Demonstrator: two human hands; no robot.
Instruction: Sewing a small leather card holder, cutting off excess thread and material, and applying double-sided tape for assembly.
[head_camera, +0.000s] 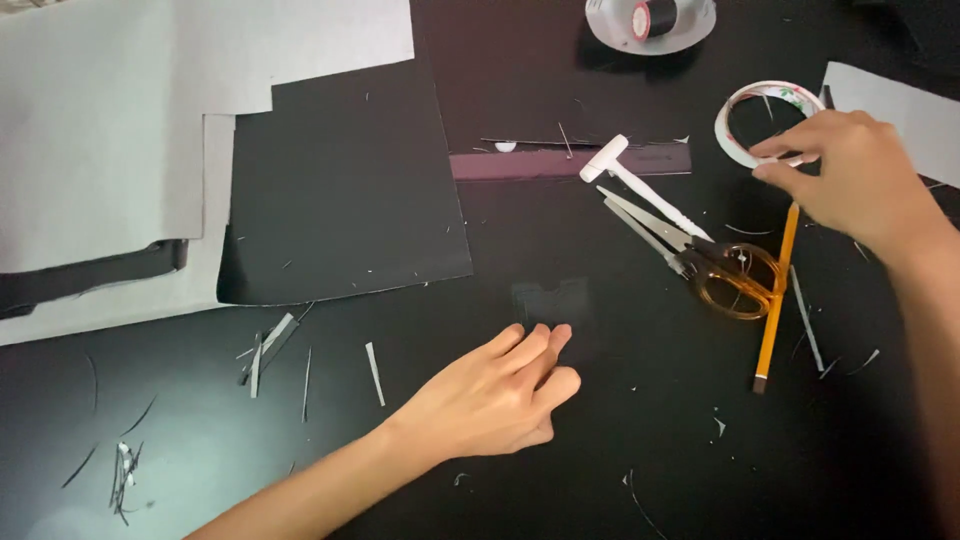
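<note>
Head view: left hand (497, 395) lies flat on the black table (650, 460), fingers (535, 345) together and narrow, tips pressing the near edge of a small dark card piece (553, 303). Right hand (850, 180) pinches the tape roll (765, 122) rim between thumb and fingers; amber-handled scissors (700, 255), orange pencil (775, 300) and white-handled tool (640, 185) lie just below and left of those fingers.

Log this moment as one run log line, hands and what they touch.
left hand: fingertips on small black card piece | right hand: pinching tape roll | nearby: scissors, pencil, ruler
</note>
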